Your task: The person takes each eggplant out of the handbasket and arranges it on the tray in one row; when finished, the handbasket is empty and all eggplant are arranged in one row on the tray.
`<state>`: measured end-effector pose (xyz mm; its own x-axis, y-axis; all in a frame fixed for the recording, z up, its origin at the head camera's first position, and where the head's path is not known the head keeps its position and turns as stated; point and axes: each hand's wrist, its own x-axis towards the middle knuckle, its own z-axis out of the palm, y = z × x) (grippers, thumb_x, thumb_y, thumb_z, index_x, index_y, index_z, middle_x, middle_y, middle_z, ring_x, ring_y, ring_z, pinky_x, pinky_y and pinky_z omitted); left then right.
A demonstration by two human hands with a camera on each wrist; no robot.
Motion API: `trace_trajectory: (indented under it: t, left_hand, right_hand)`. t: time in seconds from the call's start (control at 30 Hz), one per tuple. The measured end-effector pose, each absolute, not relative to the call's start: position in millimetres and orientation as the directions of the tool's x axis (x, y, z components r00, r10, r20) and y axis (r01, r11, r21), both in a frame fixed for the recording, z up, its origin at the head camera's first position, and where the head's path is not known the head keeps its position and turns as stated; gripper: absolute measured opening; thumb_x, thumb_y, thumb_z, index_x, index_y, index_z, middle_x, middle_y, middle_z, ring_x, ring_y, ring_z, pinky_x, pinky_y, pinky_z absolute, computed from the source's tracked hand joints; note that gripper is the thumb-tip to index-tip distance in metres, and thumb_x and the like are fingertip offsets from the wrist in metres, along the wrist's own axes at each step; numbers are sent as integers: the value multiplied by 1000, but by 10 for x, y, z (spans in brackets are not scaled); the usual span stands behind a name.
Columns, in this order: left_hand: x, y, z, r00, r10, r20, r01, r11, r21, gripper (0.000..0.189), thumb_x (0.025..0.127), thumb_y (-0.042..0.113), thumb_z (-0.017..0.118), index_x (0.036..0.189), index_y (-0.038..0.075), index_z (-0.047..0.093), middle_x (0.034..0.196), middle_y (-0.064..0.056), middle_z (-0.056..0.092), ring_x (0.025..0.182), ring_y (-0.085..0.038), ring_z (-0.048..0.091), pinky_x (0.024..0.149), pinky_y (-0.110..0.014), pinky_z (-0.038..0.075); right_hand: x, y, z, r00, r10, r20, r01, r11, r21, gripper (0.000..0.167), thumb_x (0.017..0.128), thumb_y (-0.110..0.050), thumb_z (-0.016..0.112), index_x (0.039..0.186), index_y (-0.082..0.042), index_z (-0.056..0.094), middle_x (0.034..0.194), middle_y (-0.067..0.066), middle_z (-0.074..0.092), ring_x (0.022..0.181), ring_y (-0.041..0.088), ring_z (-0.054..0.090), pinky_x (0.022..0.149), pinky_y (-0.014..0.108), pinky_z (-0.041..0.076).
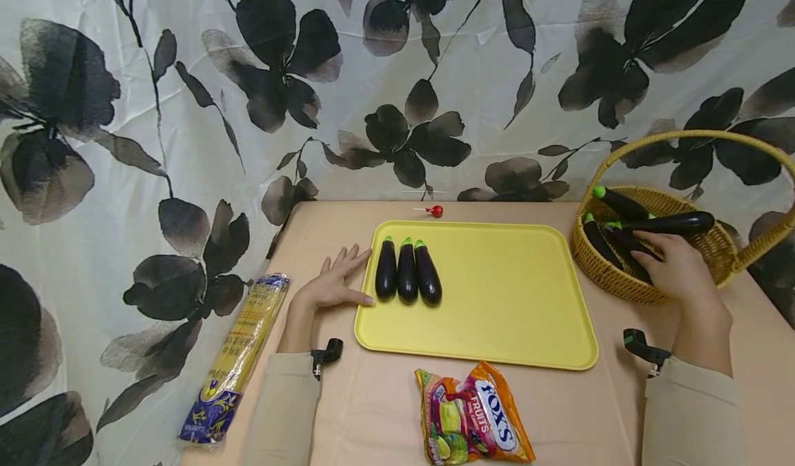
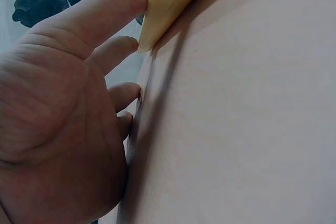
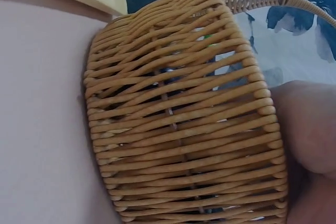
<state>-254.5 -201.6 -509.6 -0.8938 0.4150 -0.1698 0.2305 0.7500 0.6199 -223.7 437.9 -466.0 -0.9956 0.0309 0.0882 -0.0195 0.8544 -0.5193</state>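
Floral cloth [image 1: 348, 100] backed the worktop [image 1: 366, 404]. Three glossy, near-black, green-topped eggplants [image 1: 406, 274] lay side by side on a yellow tray [image 1: 509, 293], others in a wicker basket [image 1: 604, 278]; whether the right grip [image 1: 680, 269] there pinched one, I couldn't tell. The left grip [image 1: 332, 285], spread, touched the tray's edge.

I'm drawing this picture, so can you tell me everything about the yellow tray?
The tray is yellow and looks like smooth plastic. It is a wide rectangle with rounded corners and a raised rim. It lies right side up on the table, left of the basket. Three dark eggplants lie side by side near its left end, and the left hand touches its left edge.
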Motion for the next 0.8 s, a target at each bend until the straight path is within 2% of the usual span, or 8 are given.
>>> trace_trajectory:
  t: [0.13, 0.37, 0.47, 0.57, 0.63, 0.8]
  left_hand:
    - [-2544, -2011, -5095, -895, 412, -170, 229, 752, 618, 118, 75, 56, 88, 168, 30, 21, 176, -11, 0, 162, -35, -12, 126, -60, -18]
    - [-2539, -2015, -5087, -897, 408, -170, 224, 751, 622, 118, 74, 56, 89, 168, 30, 22, 176, -11, 0, 162, -34, -12, 127, -59, -18]
    - [-2540, -2019, -5091, -896, 410, -170, 226, 751, 621, 118, 74, 56, 89, 168, 30, 22, 176, -11, 0, 162, -34, -13, 126, -59, -18]
    - [-2545, -2021, -5095, -896, 410, -171, 227, 753, 618, 118, 74, 57, 88, 168, 30, 21, 176, -11, 0, 162, -34, -13, 126, -59, -18]
    - [-2550, -2020, -5098, -896, 410, -173, 227, 756, 614, 118, 75, 57, 88, 168, 30, 21, 176, -11, 0, 162, -34, -13, 126, -60, -18]
    - [-2554, -2016, -5098, -896, 408, -177, 225, 760, 610, 118, 75, 57, 88, 168, 30, 21, 176, -10, 0, 162, -34, -13, 127, -59, -17]
  right_hand:
    - [-2252, 4381, -4676, -997, 50, 62, 13, 870, -493, 55, 110, -27, 50, 157, 0, 40, 152, 44, 33, 136, 68, 29, 105, 84, 25]
    - [-2247, 4397, -4689, -995, 95, -34, 100, 886, -453, 57, 110, -29, 50, 159, -3, 37, 149, 44, 40, 126, 69, 39, 95, 85, 33]
    - [-2236, 4399, -4685, -992, 108, -70, 128, 884, -451, 55, 110, -30, 51, 158, -4, 40, 146, 44, 42, 117, 63, 47, 85, 79, 42]
    - [-2230, 4394, -4678, -989, 114, -91, 143, 882, -449, 53, 109, -26, 53, 156, -4, 44, 144, 44, 43, 110, 58, 49, 78, 72, 44]
    - [-2231, 4394, -4671, -987, 117, -111, 155, 881, -446, 53, 108, -24, 53, 157, -6, 43, 146, 44, 43, 111, 61, 48, 78, 73, 45]
    - [-2237, 4401, -4657, -981, 114, -158, 173, 885, -433, 55, 109, -26, 52, 161, -13, 37, 150, 46, 36, 123, 72, 38, 89, 84, 38]
